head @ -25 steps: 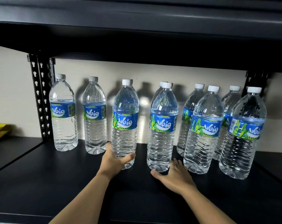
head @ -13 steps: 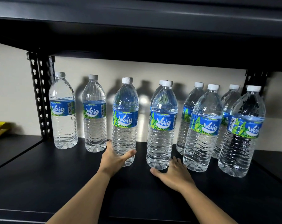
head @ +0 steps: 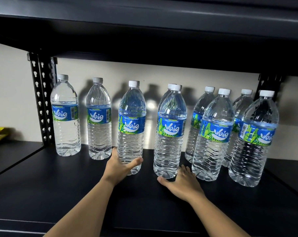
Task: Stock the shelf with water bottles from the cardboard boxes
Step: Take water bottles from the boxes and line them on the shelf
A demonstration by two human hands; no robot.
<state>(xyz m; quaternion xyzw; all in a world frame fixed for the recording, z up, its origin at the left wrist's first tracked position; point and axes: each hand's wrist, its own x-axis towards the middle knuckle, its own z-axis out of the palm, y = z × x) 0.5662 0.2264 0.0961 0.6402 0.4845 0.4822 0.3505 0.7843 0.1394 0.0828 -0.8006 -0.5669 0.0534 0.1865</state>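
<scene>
We see our left hand point(head: 118, 168) wrapped around the low part of one water bottle point(head: 131, 127), which stands upright on the black shelf point(head: 76, 185). Our right hand point(head: 182, 183) lies with straight fingers against the base of the next bottle point(head: 170, 134), also upright.

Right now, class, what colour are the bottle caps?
White, on every water bottle cap; head view shows it.
</scene>
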